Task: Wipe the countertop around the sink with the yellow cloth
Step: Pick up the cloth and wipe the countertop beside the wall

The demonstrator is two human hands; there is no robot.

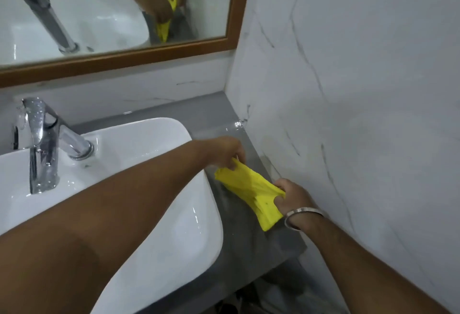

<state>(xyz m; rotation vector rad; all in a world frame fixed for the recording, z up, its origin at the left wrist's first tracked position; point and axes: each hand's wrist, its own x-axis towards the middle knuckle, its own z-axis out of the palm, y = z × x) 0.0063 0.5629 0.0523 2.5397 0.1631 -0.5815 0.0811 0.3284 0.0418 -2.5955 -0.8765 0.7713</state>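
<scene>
The yellow cloth (251, 194) is stretched between both hands just above the grey countertop (239, 239), to the right of the white sink (174, 226). My left hand (224, 150) reaches across the sink and pinches the cloth's far end. My right hand (291, 196), with a metal bangle on the wrist, grips the near end, and a loose corner of cloth hangs below it. The cloth is bunched and wrinkled between the two grips.
A chrome tap (42, 144) stands at the sink's back left. A marble wall (348, 114) closes the counter's right side, with a water puddle (236, 124) at its base. A wood-framed mirror (234, 15) hangs behind. The counter's front edge drops off at lower right.
</scene>
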